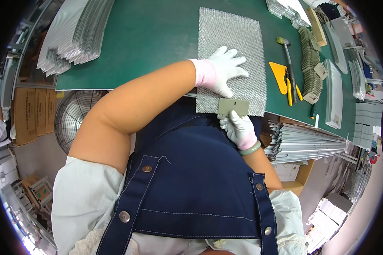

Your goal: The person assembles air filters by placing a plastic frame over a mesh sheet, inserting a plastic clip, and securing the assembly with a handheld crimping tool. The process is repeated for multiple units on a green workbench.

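Observation:
A silvery metal mesh panel [230, 34] lies on the green worktable [157, 34], its near end at the table's front edge. My left hand [223, 70], in a white glove with a pink cuff, rests on the mesh with fingers spread. At the panel's near end my right hand [239, 129], gloved too, grips a small grey-green rectangular plate [234, 106] between thumb and fingers. The plate overlaps the near edge of the mesh; whether it is fastened there I cannot tell.
Right of the mesh lie an orange triangular scraper [278, 77], yellow-handled pliers [290, 91] and a hammer [288, 55]. Beyond them runs a row of grey-green plates [309, 63]. Stacked mesh panels [78, 32] stand at the far left. A floor fan [70, 121] is below the table's left side.

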Tool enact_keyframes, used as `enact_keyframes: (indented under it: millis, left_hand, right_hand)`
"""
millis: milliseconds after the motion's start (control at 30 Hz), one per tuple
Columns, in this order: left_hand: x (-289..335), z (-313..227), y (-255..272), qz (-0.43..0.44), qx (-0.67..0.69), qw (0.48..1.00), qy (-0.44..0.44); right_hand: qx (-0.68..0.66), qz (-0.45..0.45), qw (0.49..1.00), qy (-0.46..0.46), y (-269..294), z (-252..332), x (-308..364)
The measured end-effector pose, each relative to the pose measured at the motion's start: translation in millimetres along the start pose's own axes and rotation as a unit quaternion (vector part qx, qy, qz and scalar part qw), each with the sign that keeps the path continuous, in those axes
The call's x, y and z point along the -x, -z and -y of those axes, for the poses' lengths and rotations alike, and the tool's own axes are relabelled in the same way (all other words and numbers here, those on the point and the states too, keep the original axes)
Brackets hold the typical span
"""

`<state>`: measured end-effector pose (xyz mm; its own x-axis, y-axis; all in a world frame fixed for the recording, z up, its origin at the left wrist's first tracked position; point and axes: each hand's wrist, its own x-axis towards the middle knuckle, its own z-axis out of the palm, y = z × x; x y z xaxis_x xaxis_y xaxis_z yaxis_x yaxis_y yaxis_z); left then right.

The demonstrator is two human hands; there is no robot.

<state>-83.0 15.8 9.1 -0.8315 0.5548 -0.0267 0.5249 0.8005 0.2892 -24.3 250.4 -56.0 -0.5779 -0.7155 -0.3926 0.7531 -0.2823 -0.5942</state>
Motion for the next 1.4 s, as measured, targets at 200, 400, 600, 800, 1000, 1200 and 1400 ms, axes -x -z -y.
enact_keyframes:
  millis: [200, 400, 600, 800, 1000, 1200, 1400]
  left_hand:
    - [-1.1, -0.2, -4.5, -0.020, 0.006, 1.000, 0.005]
    - [-4.5, -8.1, -5.7, -0.022, -0.001, 0.999, 0.047]
    - [-2.2, -4.2, -7.1, -0.015, 0.009, 1.000, 0.021]
    - [0.6, -3.2, -15.5, -0.022, 0.005, 1.000, 0.016]
    - [-1.9, -2.4, -12.0, -0.034, 0.006, 0.999, -0.005]
    - [-2.6, 1.5, -3.9, -0.065, -0.057, 0.996, 0.005]
    - [39.5, -91.3, 16.2, -0.012, -0.054, 0.998, 0.034]
  right_hand:
    - [-0.019, -0.021, 1.000, -0.008, -8.3, 1.2, 3.9]
    - [-0.017, -0.019, 1.000, -0.006, -10.9, 3.0, 2.3]
    - [-0.025, -0.052, 0.998, 0.005, -19.2, 1.1, 5.9]
    - [-0.021, -0.142, 0.989, 0.042, -43.9, 0.1, 2.5]
    - [-0.071, -0.079, 0.994, -0.033, -34.9, 0.3, 17.0]
    - [0.015, -0.083, 0.996, -0.023, -29.0, 1.1, 16.9]
    - [0.585, -0.432, 0.664, 0.175, 66.6, 81.7, 92.8]
